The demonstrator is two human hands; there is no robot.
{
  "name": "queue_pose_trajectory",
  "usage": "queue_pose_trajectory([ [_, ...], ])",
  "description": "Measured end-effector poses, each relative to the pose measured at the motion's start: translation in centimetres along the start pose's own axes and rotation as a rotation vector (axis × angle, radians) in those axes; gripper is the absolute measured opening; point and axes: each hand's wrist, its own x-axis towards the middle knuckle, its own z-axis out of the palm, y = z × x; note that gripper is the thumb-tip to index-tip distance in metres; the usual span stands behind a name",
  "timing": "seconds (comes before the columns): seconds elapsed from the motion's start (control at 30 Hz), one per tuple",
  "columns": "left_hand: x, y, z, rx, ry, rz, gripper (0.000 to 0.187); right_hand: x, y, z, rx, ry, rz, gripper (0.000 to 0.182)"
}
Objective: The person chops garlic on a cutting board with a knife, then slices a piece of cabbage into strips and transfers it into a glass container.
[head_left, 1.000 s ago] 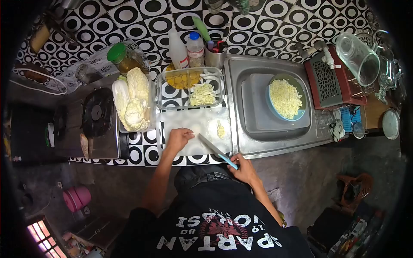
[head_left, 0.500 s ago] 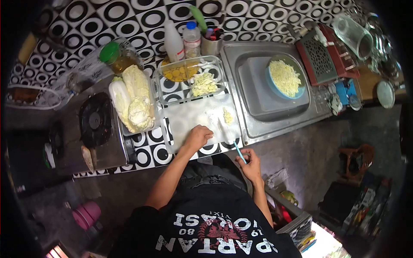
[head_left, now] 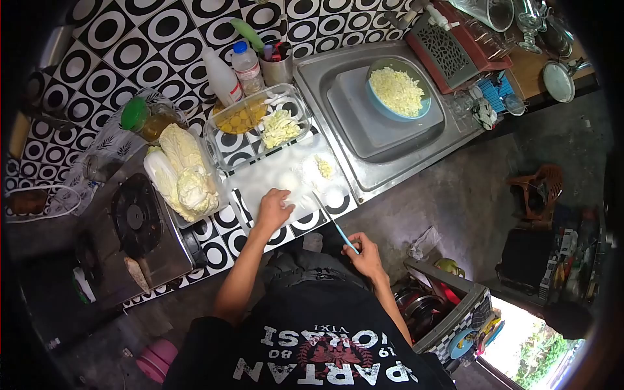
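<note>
My right hand (head_left: 365,254) is closed on the blue handle of a knife (head_left: 346,240), whose blade points up over the cutting board (head_left: 253,183). Fingers curled, my left hand (head_left: 273,208) rests on the board, left of the blade; whatever lies under its fingertips is too small to make out. A little pile of chopped pale pieces (head_left: 323,167) sits near the board's right side. Behind the board stands a glass dish (head_left: 227,164) with cut cabbage (head_left: 280,129) in it. Whole cabbages (head_left: 188,172) lie in a clear container on the left.
A blue bowl of chopped cabbage (head_left: 398,91) stands in the steel sink (head_left: 364,188) on the right. Bottles (head_left: 247,70) and a metal utensil cup (head_left: 277,69) are behind the dish. The stove (head_left: 137,211) is at the left, a red rack (head_left: 448,52) at the upper right.
The view has turned and shifted, so the counter appears more tilted. My right hand still holds the knife, and my left hand remains on the board.
</note>
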Motion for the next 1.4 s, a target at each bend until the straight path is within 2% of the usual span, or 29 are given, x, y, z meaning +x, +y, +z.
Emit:
queue_pose_trajectory([
  [0.13, 0.0, 0.5, 1.2, -0.01, -0.106, 0.055, 0.044, 0.6, 0.4, 1.1, 0.045, -0.067, 0.002, 0.018],
  [0.27, 0.0, 0.5, 0.8, -0.101, -0.075, 0.052, 0.043, 1.4, -0.4, 1.0, -0.007, -0.117, -0.016, 0.018],
  [0.33, -0.4, 1.5, -0.6, -0.037, -0.025, -0.013, 0.041, 1.7, -0.1, 0.8, 0.069, -0.083, -0.062, 0.018],
  [0.43, -0.7, 0.0, -1.0, 0.069, -0.014, -0.003, 0.041, 2.2, -0.1, -0.1, 0.082, -0.069, -0.025, 0.017],
  [0.5, -0.6, -1.0, -0.7, 0.063, -0.001, -0.009, 0.034, 2.4, 0.1, -0.9, 0.053, -0.092, -0.026, 0.017],
  [0.6, -0.7, -1.8, -0.1, 0.116, -0.04, 0.105, 0.021, 3.0, 0.3, -2.0, 0.023, -0.141, -0.01, 0.016],
  [0.7, -1.6, -0.5, -0.1, 0.098, -0.072, 0.094, 0.021, 3.8, 0.5, -3.2, 0.008, -0.188, -0.006, 0.016],
  [0.73, -1.9, 0.6, -0.5, 0.054, -0.162, -0.009, 0.027, 4.1, 0.5, -3.4, -0.003, -0.206, -0.012, 0.015],
  [0.77, -1.9, 0.9, -0.3, 0.059, -0.159, -0.016, 0.027, 4.5, 0.5, -3.6, 0.001, -0.215, -0.013, 0.015],
  [0.83, -2.0, 1.3, 0.1, 0.153, -0.051, 0.102, 0.034, 5.1, 0.4, -3.9, 0.032, -0.228, -0.084, 0.015],
  [0.9, -1.1, 1.4, 0.6, 0.171, -0.061, 0.109, 0.038, 5.8, 0.3, -4.1, 0.05, -0.248, -0.084, 0.015],
  [0.97, 0.2, 1.9, 0.7, 0.248, -0.098, 0.214, 0.035, 6.4, 0.3, -4.5, 0.065, -0.267, -0.087, 0.014],
  [1.0, 0.8, 2.1, 0.5, 0.252, -0.091, 0.207, 0.035, 6.8, 0.2, -4.7, 0.084, -0.28, -0.095, 0.014],
  [1.07, 1.8, 2.3, 0.2, 0.302, -0.251, 0.227, 0.029, 7.5, -0.1, -5.1, 0.105, -0.3, -0.107, 0.013],
  [1.17, 2.3, 2.7, 0.5, 0.31, -0.256, 0.241, 0.021, 8.4, -0.9, -5.8, 0.076, -0.305, -0.101, 0.014],
  [1.3, 2.3, 2.3, 1.8, 0.323, -0.198, 0.256, 0.015, 9.7, -0.9, -6.5, 0.056, -0.316, -0.168, 0.014],
  [1.4, 1.7, 1.8, 2.6, 0.284, -0.068, 0.226, 0.012, 10.7, -0.8, -6.5, 0.059, -0.306, -0.199, 0.014],
])
